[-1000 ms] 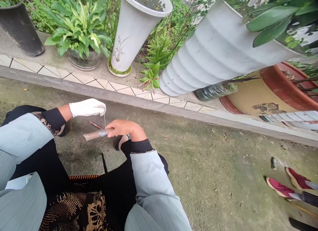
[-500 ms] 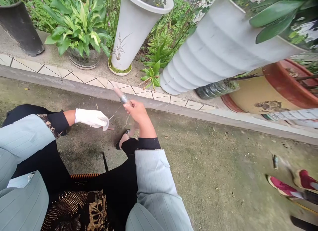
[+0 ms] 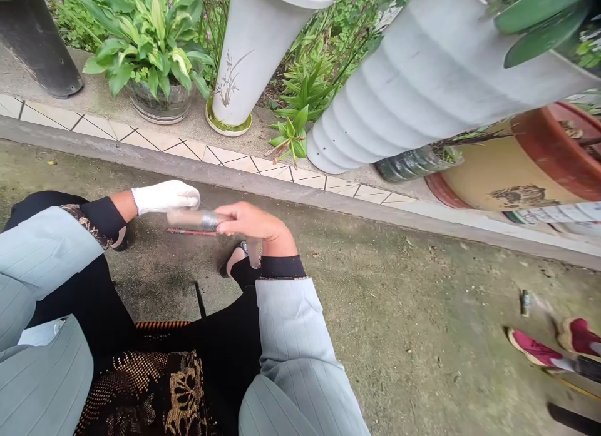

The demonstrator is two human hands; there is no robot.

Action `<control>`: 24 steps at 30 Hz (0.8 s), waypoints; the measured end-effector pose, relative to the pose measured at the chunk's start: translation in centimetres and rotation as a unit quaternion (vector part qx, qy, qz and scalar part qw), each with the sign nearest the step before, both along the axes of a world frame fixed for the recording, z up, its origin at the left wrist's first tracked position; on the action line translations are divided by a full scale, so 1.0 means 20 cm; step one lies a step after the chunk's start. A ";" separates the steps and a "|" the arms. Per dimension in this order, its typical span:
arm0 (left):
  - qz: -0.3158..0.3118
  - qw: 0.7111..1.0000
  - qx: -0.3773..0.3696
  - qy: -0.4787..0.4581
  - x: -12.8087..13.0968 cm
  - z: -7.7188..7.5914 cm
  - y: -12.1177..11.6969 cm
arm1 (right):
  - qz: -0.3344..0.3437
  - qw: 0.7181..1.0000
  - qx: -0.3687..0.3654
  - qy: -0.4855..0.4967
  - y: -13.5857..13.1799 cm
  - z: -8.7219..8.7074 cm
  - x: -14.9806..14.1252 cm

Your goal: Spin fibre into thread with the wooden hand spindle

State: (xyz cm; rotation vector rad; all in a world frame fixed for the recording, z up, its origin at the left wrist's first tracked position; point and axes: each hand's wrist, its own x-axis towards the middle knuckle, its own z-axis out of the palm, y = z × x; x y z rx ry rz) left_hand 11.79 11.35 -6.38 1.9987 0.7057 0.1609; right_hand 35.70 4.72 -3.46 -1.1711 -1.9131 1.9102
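My left hand (image 3: 169,197), in a white glove, is closed with its fingers curled. In the earlier frames a thin wire runs from these fingers; now the wire itself does not show clearly. My bare right hand (image 3: 246,219) grips a wooden stick (image 3: 181,218) that lies almost level, its far end pointing left, just below the glove. A silvery coil of wire (image 3: 209,221) is wound round the stick close to my fingers. A blurred greyish piece (image 3: 254,252) hangs under my right hand; its kind cannot be made out. Beneath the stick, a thin red tool (image 3: 192,231) lies on the ground.
Ahead runs a tiled ledge (image 3: 188,149) with a leafy plant in a clear pot (image 3: 162,103), a tall white pot (image 3: 244,67), a ribbed white planter (image 3: 375,98) and a red-brown pot (image 3: 530,142). At right are another person's red shoes (image 3: 535,348) and a small cylinder (image 3: 524,303).
My right hand has swung the stick from level to tilted up and away, then back to level pointing left. My gloved left hand dipped, then rose back up.
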 end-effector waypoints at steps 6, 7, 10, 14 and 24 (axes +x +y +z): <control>-0.116 0.992 0.029 0.047 0.02 0.01 -0.09 | -0.387 0.911 0.058 0.132 0.07 -0.04 0.08; -0.139 0.987 0.054 0.057 0.02 0.03 -0.11 | -0.407 0.907 0.057 0.092 0.08 -0.07 0.08; -0.171 0.976 0.111 0.074 0.01 0.10 -0.14 | -0.378 0.910 0.097 -0.137 0.10 -0.13 0.06; -0.118 0.976 0.165 0.080 -0.02 0.16 -0.09 | -0.162 0.901 0.155 -0.371 0.08 -0.13 -0.03; 0.004 0.989 0.121 0.081 -0.10 0.17 -0.04 | -0.140 0.981 0.063 0.120 0.01 0.07 -0.04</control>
